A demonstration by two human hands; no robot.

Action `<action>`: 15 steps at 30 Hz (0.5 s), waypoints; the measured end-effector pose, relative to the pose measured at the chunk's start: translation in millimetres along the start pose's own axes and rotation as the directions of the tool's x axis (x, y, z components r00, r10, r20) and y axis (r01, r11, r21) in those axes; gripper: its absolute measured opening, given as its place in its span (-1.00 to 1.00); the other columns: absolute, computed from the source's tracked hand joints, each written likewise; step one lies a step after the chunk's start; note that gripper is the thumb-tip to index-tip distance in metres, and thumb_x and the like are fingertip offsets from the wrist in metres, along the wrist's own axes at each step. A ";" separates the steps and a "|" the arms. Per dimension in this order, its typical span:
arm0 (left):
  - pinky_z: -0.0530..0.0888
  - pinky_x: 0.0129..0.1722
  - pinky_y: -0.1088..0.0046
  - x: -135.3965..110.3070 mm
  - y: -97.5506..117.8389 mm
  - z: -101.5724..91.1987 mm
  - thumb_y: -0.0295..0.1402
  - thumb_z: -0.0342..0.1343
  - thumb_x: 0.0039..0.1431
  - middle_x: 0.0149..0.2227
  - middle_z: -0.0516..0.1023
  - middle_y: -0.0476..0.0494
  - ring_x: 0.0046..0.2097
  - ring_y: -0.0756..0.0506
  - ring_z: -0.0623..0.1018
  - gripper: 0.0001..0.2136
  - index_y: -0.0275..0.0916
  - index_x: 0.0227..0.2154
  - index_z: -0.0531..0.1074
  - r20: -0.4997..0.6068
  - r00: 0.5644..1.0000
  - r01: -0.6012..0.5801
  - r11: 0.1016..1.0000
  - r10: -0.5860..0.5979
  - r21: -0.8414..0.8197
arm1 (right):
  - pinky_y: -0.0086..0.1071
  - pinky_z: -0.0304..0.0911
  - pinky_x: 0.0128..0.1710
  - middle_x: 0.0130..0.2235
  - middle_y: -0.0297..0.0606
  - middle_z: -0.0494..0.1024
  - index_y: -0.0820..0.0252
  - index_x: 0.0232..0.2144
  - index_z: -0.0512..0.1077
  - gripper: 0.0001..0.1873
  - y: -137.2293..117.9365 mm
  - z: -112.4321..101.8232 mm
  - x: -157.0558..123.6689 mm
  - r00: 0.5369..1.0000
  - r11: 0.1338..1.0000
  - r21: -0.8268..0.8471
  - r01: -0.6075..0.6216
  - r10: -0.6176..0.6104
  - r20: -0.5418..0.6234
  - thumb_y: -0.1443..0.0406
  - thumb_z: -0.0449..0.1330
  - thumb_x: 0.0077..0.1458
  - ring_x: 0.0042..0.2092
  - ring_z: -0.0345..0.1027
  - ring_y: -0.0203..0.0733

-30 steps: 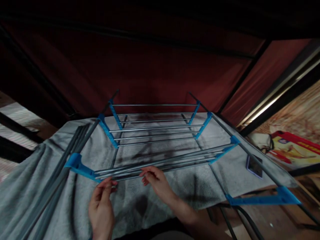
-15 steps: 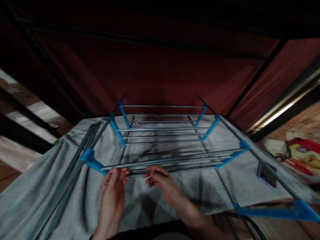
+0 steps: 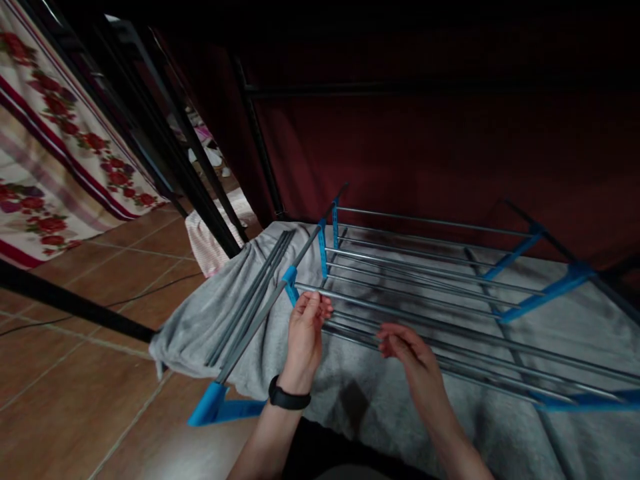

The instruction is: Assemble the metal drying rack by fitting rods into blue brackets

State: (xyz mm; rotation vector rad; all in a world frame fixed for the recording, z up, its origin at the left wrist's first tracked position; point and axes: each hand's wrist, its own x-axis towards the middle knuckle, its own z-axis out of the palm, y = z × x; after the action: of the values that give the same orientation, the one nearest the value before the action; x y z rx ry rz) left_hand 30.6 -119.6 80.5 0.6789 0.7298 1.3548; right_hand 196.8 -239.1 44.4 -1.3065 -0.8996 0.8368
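Note:
A rack of grey metal tubes with blue plastic brackets lies in front of me. My left hand (image 3: 305,333), with a black band (image 3: 289,395) on its wrist, is closed in a pinch on the left end of a metal rod (image 3: 360,305). That end sits right by a blue bracket (image 3: 290,283) on the left side tube; whether it is seated in it, I cannot tell. My right hand (image 3: 413,353) hovers beside the near rods, fingers loosely curled and apart, holding nothing visible. Farther back, more rods (image 3: 430,239) span between blue brackets.
A grey cloth (image 3: 200,327) lies under the rack, with several loose tubes (image 3: 255,293) on its left. A blue end piece (image 3: 213,403) sticks out over the tiled floor (image 3: 135,400). Black frame posts (image 3: 190,167) and a dark red panel (image 3: 425,153) stand behind.
My view has swung left, bringing the floor and a flowered cloth into sight. My left hand stays at the rod's left end, now nearer the bracket. My right hand remains by the rods.

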 end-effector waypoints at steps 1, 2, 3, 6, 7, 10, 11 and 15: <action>0.41 -0.33 0.51 0.5 1.4 0.4 -0.22 0.38 0.04 -0.41 0.54 -0.01 -0.39 0.03 0.50 -0.75 -0.24 -0.41 0.45 0.004 1.000 0.000 1.000 0.000 -0.005 | -0.22 0.36 -0.16 -0.14 -0.19 0.59 0.07 -0.06 0.51 -0.70 -1.9 -2.5 0.9 0.995 0.989 -0.114 0.091 -0.096 -0.038 0.09 0.13 0.31 -0.20 0.45 -0.11; 0.40 -0.32 0.51 1.0 2.8 0.7 -0.22 0.38 0.04 -0.41 0.54 -0.02 -0.39 0.03 0.49 -0.75 -0.24 -0.41 0.45 0.007 1.000 0.000 1.000 0.000 -0.008 | -0.20 0.34 -0.12 -0.11 -0.20 0.59 0.06 -0.04 0.50 -0.73 -4.2 -5.2 2.1 0.974 0.949 -0.247 0.196 -0.218 -0.065 0.13 0.10 0.34 -0.15 0.45 -0.10; 0.40 -0.32 0.51 1.4 4.4 0.9 -0.22 0.38 0.04 -0.40 0.54 -0.02 -0.38 0.03 0.49 -0.76 -0.24 -0.40 0.45 0.007 1.000 -0.003 1.000 0.003 -0.009 | -0.18 0.32 -0.07 -0.09 -0.20 0.58 0.05 -0.03 0.49 -0.74 -7.0 -7.9 3.4 0.935 0.872 -0.390 0.296 -0.348 -0.069 0.18 0.07 0.35 -0.10 0.44 -0.09; 0.40 -0.29 0.50 1.8 8.4 2.4 -0.24 0.36 0.06 -0.38 0.53 -0.03 -0.36 0.03 0.49 -0.79 -0.24 -0.36 0.50 -0.001 1.000 -0.023 1.000 0.023 0.000 | -0.13 0.22 0.03 -0.05 -0.21 0.56 0.01 0.00 0.49 -0.72 -16.8 -14.7 7.9 0.781 0.528 -0.703 0.476 -0.622 0.061 0.33 0.05 0.34 -0.02 0.40 -0.07; 0.40 -0.29 0.51 1.6 9.0 3.4 -0.24 0.36 0.06 -0.37 0.53 -0.03 -0.36 0.03 0.49 -0.79 -0.24 -0.34 0.51 -0.001 1.000 -0.028 1.000 0.028 0.004 | -0.13 0.20 0.02 -0.07 -0.22 0.56 0.01 0.00 0.48 -0.69 -19.8 -16.2 9.5 0.742 0.436 -0.748 0.500 -0.661 0.111 0.36 0.05 0.33 -0.04 0.40 -0.08; 0.39 -0.30 0.50 0.3 6.7 6.4 -0.27 0.36 0.04 -0.35 0.54 -0.05 -0.35 0.02 0.49 -0.80 -0.24 -0.33 0.53 0.021 1.000 -0.005 1.000 0.006 -0.015 | -0.15 0.19 -0.03 -0.12 -0.22 0.55 0.01 0.00 0.47 -0.68 -24.1 -20.0 13.4 0.664 0.276 -0.810 0.517 -0.727 0.176 0.41 0.07 0.30 -0.10 0.39 -0.09; 0.39 -0.31 0.49 -0.3 4.9 6.7 -0.27 0.36 0.04 -0.35 0.54 -0.05 -0.35 0.01 0.50 -0.81 -0.23 -0.33 0.53 0.027 1.000 0.010 1.000 -0.009 -0.017 | -0.15 0.19 -0.04 -0.11 -0.21 0.55 0.02 0.00 0.47 -0.69 -23.4 -22.0 14.6 0.655 0.250 -0.824 0.509 -0.734 0.182 0.41 0.08 0.30 -0.11 0.38 -0.08; 0.39 -0.33 0.49 -3.0 -1.4 -1.4 -0.26 0.34 0.04 -0.38 0.54 -0.06 -0.36 0.00 0.50 -0.80 -0.24 -0.33 0.53 -0.018 1.000 0.015 0.998 -0.014 0.062 | -0.13 0.18 -0.01 -0.02 -0.20 0.55 0.07 0.04 0.44 -0.68 -15.0 -43.8 19.9 0.704 0.241 -0.851 0.467 -0.683 0.194 0.39 0.02 0.34 -0.04 0.39 -0.07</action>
State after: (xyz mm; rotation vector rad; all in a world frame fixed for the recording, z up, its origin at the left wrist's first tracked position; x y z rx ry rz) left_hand 30.1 -122.7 78.6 0.7109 0.7924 1.3311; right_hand 245.0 -241.0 58.9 -1.6512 -1.5995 -0.5134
